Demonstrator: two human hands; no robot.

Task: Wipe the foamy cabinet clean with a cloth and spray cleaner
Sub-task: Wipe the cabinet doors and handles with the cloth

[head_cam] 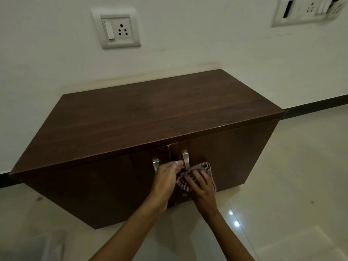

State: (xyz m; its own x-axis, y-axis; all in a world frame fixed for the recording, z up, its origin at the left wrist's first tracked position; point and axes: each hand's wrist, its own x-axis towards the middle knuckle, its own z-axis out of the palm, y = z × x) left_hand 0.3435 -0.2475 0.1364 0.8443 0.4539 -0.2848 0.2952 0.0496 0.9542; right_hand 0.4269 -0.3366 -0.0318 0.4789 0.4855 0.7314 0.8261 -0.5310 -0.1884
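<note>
The cabinet (143, 117), a low dark-brown wooden unit with two front doors, stands on the pale tiled floor (293, 185) against a white wall (188, 44). Both hands work at the middle of its front, where the doors meet. The right hand (202, 189) presses a checked cloth (205, 169) flat against the right door, fingers spread over the fabric, which bunches out above and to the right of the knuckles. Just above that hand is the right door's metal handle (185, 159). The left hand (165, 178) lies touching the cloth's left edge, its fingertips (178, 163) pinched together at that handle; whether they grip the handle or the cloth cannot be told. The left door's handle (155, 163) shows just above the left hand's knuckles. High on the wall, well above both hands, is a switch-and-socket plate (115, 29), with another (308, 10) far to the right.
</note>
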